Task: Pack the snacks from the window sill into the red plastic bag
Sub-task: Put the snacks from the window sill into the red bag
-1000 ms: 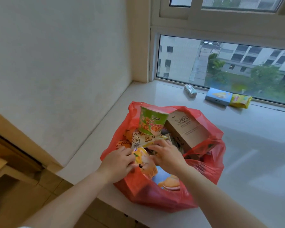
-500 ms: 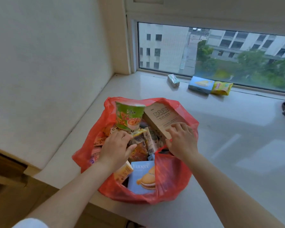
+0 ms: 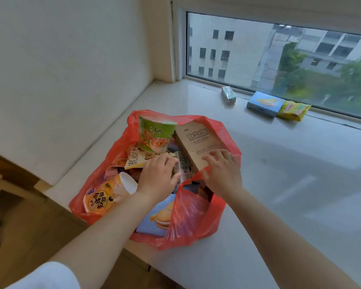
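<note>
Resting on the brown cardboard box (image 3: 198, 144) in the crinkled red plastic bag (image 3: 188, 217), the right hand (image 3: 222, 174) lies relaxed; the left hand (image 3: 157, 177) — fingers loose, gripping nothing — touches the snack packets (image 3: 136, 158).

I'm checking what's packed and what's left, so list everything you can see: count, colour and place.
red plastic bag: 1, red, near edge of sill, open
green cup: 1, green, in bag, far side
brown box: 1, brown, in bag
orange cup: 1, orange, in bag, on its side
blue cookie box: 1, blue, in bag, near side
small packets: several, mixed, in bag
grey-green pack: 1, by window
blue box: 1, by window
yellow packet: 1, beside blue box
window sill: 1, white
left hand: on packets
right hand: on brown box
</note>
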Tool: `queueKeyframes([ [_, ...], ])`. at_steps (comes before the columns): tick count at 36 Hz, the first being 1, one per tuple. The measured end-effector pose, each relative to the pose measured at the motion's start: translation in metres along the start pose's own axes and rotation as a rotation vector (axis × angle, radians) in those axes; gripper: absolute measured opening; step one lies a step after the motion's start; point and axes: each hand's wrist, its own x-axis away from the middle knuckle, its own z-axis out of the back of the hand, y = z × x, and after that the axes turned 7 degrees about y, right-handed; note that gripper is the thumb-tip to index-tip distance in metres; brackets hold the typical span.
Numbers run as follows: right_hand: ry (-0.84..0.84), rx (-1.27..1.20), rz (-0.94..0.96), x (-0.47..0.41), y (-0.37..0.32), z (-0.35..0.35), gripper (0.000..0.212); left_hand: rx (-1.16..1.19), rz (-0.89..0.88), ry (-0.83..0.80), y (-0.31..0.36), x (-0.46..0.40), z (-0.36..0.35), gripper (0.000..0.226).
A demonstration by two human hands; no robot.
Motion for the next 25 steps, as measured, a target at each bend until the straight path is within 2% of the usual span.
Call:
queueKeyframes([
  [7,-0.002,0.020,0.019,0.009,0.006,-0.009,0.034,-0.027,0.038,-0.029,0.008,0.005,-0.007,0.037],
  [15,0.075,-0.019,-0.068,-0.013,0.025,0.001,0.041,-0.044,-0.065,-0.043,0.020,-0.042,-0.009,0.044],
  [21,0.077,-0.113,-0.242,-0.053,0.049,0.002,0.051,-0.070,-0.147,-0.084,0.031,-0.112,-0.017,0.047],
  [25,-0.003,-0.134,-0.378,-0.091,0.071,-0.005,0.053,-0.081,-0.202,-0.119,0.035,-0.169,-0.031,0.046],
])
